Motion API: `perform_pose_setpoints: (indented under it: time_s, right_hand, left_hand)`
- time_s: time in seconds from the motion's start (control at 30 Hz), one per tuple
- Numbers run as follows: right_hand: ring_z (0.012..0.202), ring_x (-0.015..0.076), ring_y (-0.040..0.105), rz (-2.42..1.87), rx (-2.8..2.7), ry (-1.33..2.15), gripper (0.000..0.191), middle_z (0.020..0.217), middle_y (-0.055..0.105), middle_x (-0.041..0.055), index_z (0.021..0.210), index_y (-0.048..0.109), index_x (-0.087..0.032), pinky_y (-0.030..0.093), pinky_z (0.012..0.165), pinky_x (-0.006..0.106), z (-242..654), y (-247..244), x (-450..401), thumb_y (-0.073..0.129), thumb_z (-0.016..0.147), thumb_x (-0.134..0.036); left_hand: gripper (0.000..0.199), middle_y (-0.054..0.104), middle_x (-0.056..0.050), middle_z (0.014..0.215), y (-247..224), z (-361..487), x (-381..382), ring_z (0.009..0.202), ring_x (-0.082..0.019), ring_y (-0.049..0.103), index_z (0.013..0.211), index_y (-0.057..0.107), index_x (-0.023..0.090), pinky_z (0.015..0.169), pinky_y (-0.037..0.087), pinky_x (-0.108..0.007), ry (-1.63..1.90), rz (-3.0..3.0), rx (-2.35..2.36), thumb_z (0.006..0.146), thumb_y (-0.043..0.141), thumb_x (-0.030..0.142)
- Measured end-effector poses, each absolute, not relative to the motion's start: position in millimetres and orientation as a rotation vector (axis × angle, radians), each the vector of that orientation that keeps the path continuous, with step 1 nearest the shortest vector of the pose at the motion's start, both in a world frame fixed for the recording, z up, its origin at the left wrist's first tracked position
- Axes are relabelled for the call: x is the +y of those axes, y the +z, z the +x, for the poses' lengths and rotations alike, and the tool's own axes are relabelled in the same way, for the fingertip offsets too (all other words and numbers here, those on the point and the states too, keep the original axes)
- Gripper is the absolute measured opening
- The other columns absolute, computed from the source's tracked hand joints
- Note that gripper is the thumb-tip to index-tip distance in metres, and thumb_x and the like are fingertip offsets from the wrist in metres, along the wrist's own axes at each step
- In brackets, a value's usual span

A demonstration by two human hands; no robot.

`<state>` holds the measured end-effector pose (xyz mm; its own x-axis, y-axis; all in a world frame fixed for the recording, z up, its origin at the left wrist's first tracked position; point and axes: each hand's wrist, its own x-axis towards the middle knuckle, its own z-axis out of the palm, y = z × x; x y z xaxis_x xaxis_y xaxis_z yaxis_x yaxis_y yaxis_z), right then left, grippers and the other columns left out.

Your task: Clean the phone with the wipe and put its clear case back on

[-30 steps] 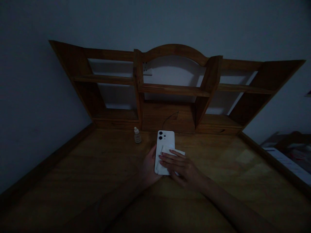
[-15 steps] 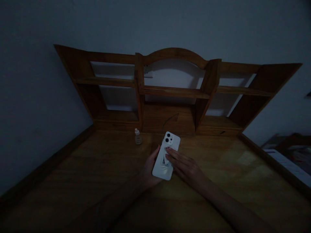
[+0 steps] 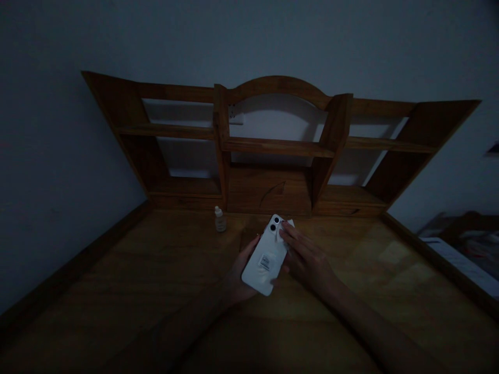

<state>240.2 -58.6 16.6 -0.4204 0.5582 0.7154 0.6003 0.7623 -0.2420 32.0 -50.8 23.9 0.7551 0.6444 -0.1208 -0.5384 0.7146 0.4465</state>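
Note:
A white phone (image 3: 257, 272) is held back side up and tilted above the desk, its camera lenses at the upper end and a small printed label on its back. My left hand (image 3: 238, 275) grips it from the left and below. Over the upper right of the phone, by the lenses, my right hand (image 3: 307, 257) presses a thin white cloth or tissue (image 3: 290, 223) with its fingers together. Part of the cloth sticks out past the fingertips. The undersides of both hands are hidden.
A small clear bottle with a white top (image 3: 220, 221) stands on the wooden desk (image 3: 175, 259), left of the phone. Behind it rises a wooden shelf unit (image 3: 273, 148) against the wall. A white socket (image 3: 236, 118) shows through the shelf. Some white surface (image 3: 462, 265) lies at the far right.
My right hand has moved from the middle of the phone's back up to the camera end, uncovering the label. The phone has tilted a little more.

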Motion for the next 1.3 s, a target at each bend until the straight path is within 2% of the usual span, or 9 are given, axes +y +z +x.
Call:
perform_pose_setpoints:
  time_s: [0.23,0.43,0.5,0.63,0.8,0.93,1.07,1.2,1.3]
  right_hand:
    - [0.124,0.0258,0.061,-1.069,-1.590,0.390,0.026,0.133,0.064,0.0092,0.118,0.072,-0.024,0.048,0.108,0.048,238,10,-48,0.057,0.097,-0.030]
    - [0.092,0.0228,0.071,-1.067,-0.861,0.985,0.046,0.114,0.073,0.0098,0.121,0.067,-0.019,0.059,0.082,0.037,256,-6,-22,0.077,0.080,-0.037]
    - [0.087,0.0213,0.071,-1.052,-0.832,1.043,0.039,0.107,0.074,0.0088,0.112,0.070,-0.017,0.059,0.081,0.035,265,-11,-15,0.076,0.080,-0.038]
    - [0.082,0.0235,0.072,-1.013,-0.833,1.168,0.026,0.091,0.075,0.0086,0.086,0.071,-0.016,0.060,0.079,0.037,275,-15,-6,0.070,0.081,-0.042]
    - [0.100,0.0266,0.071,-0.947,-0.820,1.251,0.044,0.098,0.074,0.0099,0.089,0.068,-0.019,0.061,0.084,0.039,275,-6,-5,0.059,0.086,-0.061]
    - [0.105,0.0273,0.069,-0.926,-0.806,1.349,0.054,0.107,0.072,0.0133,0.100,0.068,-0.016,0.061,0.080,0.037,268,4,-10,0.058,0.085,-0.067]
    - [0.091,0.0252,0.072,-1.030,-0.716,1.311,0.040,0.100,0.073,0.0113,0.102,0.067,-0.015,0.062,0.073,0.034,263,-3,-10,0.077,0.075,-0.043]
    - [0.081,0.0213,0.071,-1.102,-0.651,1.123,0.035,0.093,0.073,0.0064,0.100,0.065,-0.017,0.062,0.067,0.031,267,-17,-5,0.076,0.073,-0.036]
    - [0.070,0.0192,0.068,-1.176,-0.639,0.969,0.034,0.085,0.072,0.0041,0.100,0.063,-0.018,0.059,0.056,0.028,274,-14,-4,0.072,0.076,-0.040]
  left_hand:
    - [0.050,0.069,-0.017,0.105,25,33,-50,0.067,-0.019,0.061,0.125,0.062,0.014,0.053,0.043,-0.027,0.731,0.456,0.344,0.098,0.044,0.053]
    - [0.033,0.069,-0.014,0.106,19,29,-52,0.065,-0.014,0.061,0.121,0.064,0.013,0.051,0.044,-0.023,0.852,0.489,0.477,0.093,0.053,0.025]
    - [0.043,0.068,-0.011,0.117,21,28,-53,0.074,-0.013,0.065,0.132,0.060,0.019,0.060,0.049,-0.021,0.893,0.561,0.545,0.089,0.060,0.016]
    - [0.073,0.056,-0.008,0.142,28,30,-57,0.117,-0.021,0.062,0.148,0.046,0.031,0.094,0.051,-0.027,0.977,0.743,0.581,0.083,0.073,0.014]
    - [0.093,0.059,-0.011,0.138,23,34,-56,0.115,-0.028,0.065,0.154,0.032,0.037,0.094,0.052,-0.038,0.976,0.690,0.668,0.076,0.079,0.015]
    - [0.063,0.062,-0.012,0.135,16,37,-52,0.117,-0.025,0.063,0.133,0.060,0.022,0.098,0.049,-0.032,0.969,0.636,0.712,0.075,0.080,0.015]
    - [0.038,0.068,-0.012,0.123,20,40,-52,0.111,-0.025,0.065,0.121,0.066,0.015,0.090,0.051,-0.031,0.902,0.601,0.786,0.085,0.071,0.027]
    - [0.035,0.073,-0.013,0.103,26,39,-51,0.087,-0.024,0.070,0.114,0.068,0.009,0.069,0.052,-0.029,0.782,0.570,0.748,0.093,0.054,0.034]
    - [0.034,0.074,-0.013,0.094,23,37,-48,0.078,-0.023,0.070,0.111,0.068,0.007,0.067,0.052,-0.031,0.758,0.560,0.706,0.092,0.051,0.030]
